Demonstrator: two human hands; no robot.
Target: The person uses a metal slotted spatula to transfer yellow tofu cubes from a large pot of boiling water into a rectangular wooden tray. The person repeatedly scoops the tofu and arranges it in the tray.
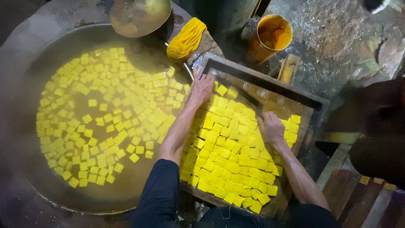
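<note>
The left hand (201, 88) lies palm down with its fingers (206, 79) spread apart, pressed flat on the yellow cubes (230, 160) at the far left corner of the tray (270, 82). It grips nothing. The right hand (270, 126) rests on the cubes near the tray's right side, knuckles up and fingers curled loosely under; whether they pinch a cube cannot be told. A thin dark stick (252, 101) lies just beyond this hand, and whether the hand touches it is unclear.

The cubes fill the near and middle parts of the tray in close rows, while its far strip shows bare wet wood. The tray is a dark wooden frame, tilted in view, set just right of the pan (25, 84).

The pan is wide, round and dark, holding brownish liquid with many more yellow cubes (101, 122) floating in it. At its far rim rests a metal ladle bowl (139, 14), and beside that a folded yellow cloth (186, 40). Farther right stands a yellow-stained bucket (272, 36). Wooden slats (358, 198) lie near right.
</note>
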